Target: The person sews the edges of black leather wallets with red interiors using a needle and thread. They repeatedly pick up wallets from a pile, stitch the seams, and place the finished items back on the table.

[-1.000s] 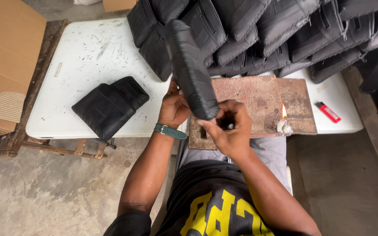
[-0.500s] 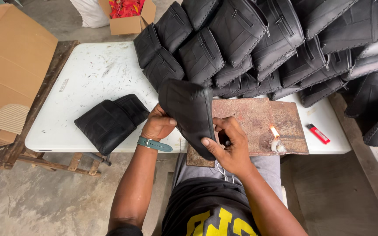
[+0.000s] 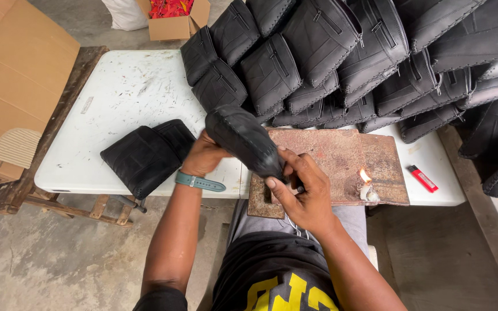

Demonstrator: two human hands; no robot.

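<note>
Black bag (image 3: 243, 141), up off the table, tilted, gripped at both ends! The left hand (image 3: 203, 156) clamps its far side from underneath, teal watch (image 3: 199, 182) on that wrist. The right hand (image 3: 301, 193) pinches the bag's lower corner, fingers curled tight around it, just above the rusty plate (image 3: 341, 158). On that plate, a small candle (image 3: 367, 190) burns, flame up, close beside the right hand. A red lighter (image 3: 422, 178) lies on the white table (image 3: 128, 92) past the plate. Two more black bags (image 3: 145, 158) rest flat at the left, and a big heap of bags (image 3: 364, 57) fills the far side.
</note>
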